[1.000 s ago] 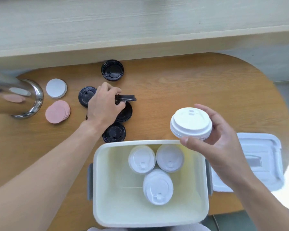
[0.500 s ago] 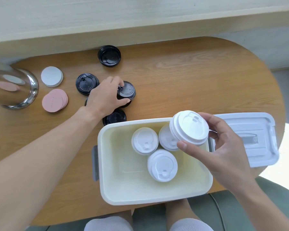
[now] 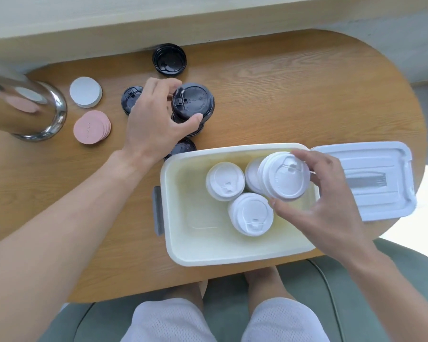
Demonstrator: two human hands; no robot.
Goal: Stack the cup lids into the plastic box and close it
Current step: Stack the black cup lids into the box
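Observation:
A cream plastic box stands open at the table's near edge. Inside it rest white lid stacks: one at the back, one nearer me, and a third partly hidden. My right hand grips a stack of white lids over the box's right side. My left hand pinches a small stack of black lids just behind the box, above other black lids. The box's flat white cover lies to the right.
More black lids lie at the back and behind my left hand. White coasters and pink coasters sit to the left, beside a shiny metal vessel. A pale ledge borders the table's far side.
My right hand brought the white lid stack down and left, over the box's right side. My left hand gathered black lids and raised a small stack of them.

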